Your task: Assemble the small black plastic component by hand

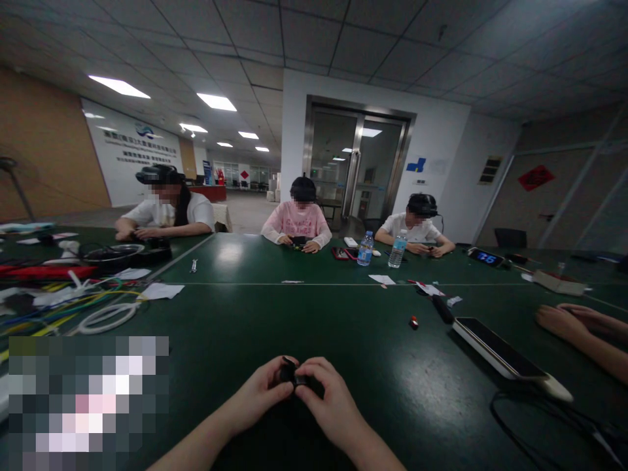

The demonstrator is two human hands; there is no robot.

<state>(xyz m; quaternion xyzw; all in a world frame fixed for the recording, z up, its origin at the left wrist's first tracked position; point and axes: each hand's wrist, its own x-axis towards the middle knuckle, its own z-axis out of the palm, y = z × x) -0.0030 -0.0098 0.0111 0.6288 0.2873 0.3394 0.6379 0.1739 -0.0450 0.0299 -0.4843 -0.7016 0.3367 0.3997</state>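
Black part (288, 373) sits over the bench (373, 340), between your left hand (265, 388) and right hand (326, 390), the fingers of both pinching it. Brace one side and keep pressure light, I'd judge, as its finer details are too dark to tell.

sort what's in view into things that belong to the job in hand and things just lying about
In the job:
- small dark item, partly hidden, held between left grip and right grip

Seemingly just lying about, untouched:
- small red-and-silver item
- black-topped white device
- silver tool
- two plastic bottles
- lit display
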